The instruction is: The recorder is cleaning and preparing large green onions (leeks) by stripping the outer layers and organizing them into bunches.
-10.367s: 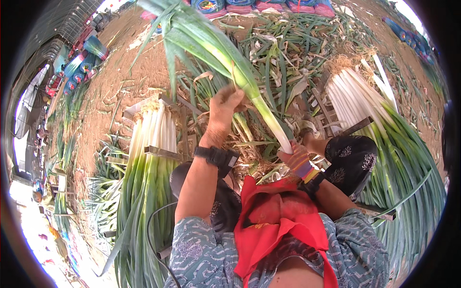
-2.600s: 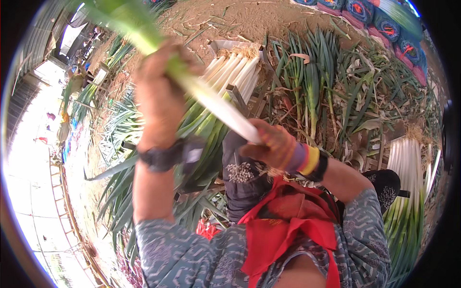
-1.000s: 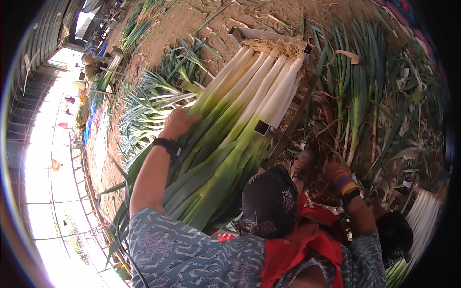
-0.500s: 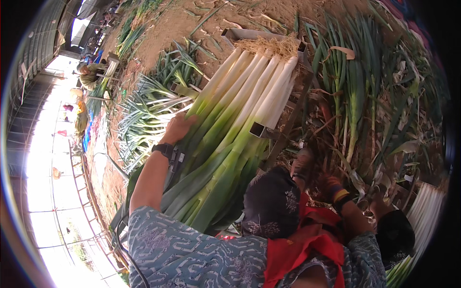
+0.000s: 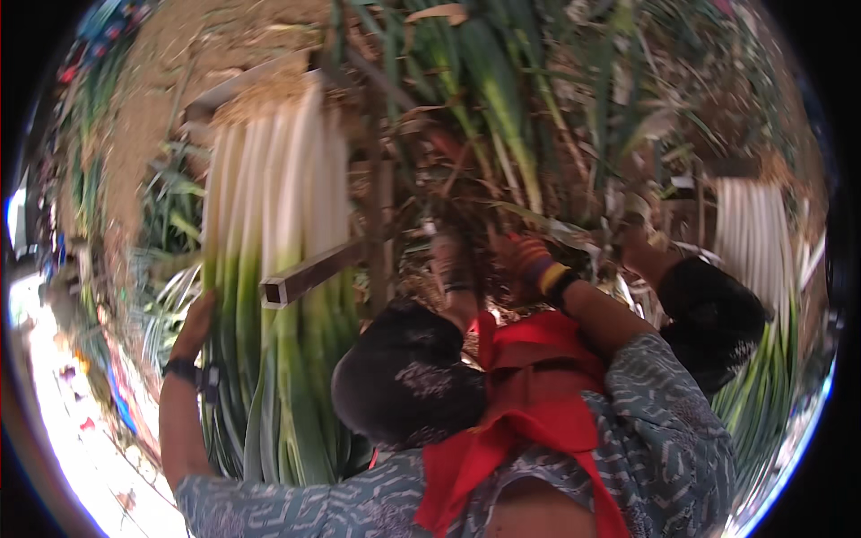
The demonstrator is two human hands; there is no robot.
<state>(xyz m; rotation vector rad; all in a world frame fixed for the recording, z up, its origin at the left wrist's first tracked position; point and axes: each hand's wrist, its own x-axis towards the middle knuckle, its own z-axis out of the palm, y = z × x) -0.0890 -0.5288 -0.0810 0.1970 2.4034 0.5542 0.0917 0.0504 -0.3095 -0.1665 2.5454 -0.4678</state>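
Observation:
A thick row of green onions (image 5: 240,211), white toward the roots and green below, lies in a metal frame (image 5: 314,272) on my left. My left hand (image 5: 199,316) grips the outer left side of these stalks, its fingers partly hidden. Between my feet, my right hand (image 5: 531,260), in a striped orange glove, reaches low over the plant litter. Blur hides how its fingers are set, and I see nothing held in it. Just beyond it lie loose green onions (image 5: 489,81) with dark green leaves.
A second row of white-stemmed green onions (image 5: 752,224) lies at the far right beside my knee. My shoe (image 5: 451,260) stands close to the metal frame. Dry leaves and peelings (image 5: 655,134) cover the ground ahead. Further stalks (image 5: 170,202) lie beyond the left bundle.
The view has swung right, so the left bundle sits further left and the right row shows more fully. My left hand stays on the bundle; my gloved right hand reaches slightly further forward.

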